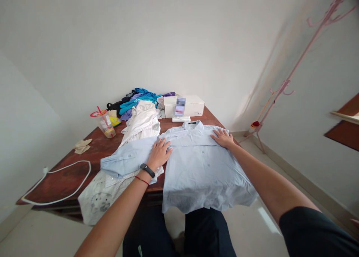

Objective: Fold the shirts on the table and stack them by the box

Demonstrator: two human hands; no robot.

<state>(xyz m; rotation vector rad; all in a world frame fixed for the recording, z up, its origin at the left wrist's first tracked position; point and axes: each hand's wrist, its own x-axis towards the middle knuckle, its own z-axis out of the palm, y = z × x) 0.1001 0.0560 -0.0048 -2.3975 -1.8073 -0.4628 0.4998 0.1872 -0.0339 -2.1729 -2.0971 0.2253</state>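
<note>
A light blue button-up shirt (203, 167) is spread on the wooden table with its collar toward the wall. Its lower part hangs over the table's near edge. One sleeve (120, 158) stretches out to the left, over white clothes. My left hand (159, 153) rests flat, fingers spread, on the shirt where that sleeve joins the body. On the right shoulder of the shirt lies my right hand (223, 138), also flat with fingers apart. The other sleeve appears to be folded across the chest.
White garments (141, 122) lie left of the shirt, one hanging off the edge. Behind are a heap of coloured clothes (143, 96), a white box (193, 104) and a phone (180, 107) on a stand. A plastic cup (106, 124) and white cable (89, 171) are left; a pink coat rack (301, 55) stands right.
</note>
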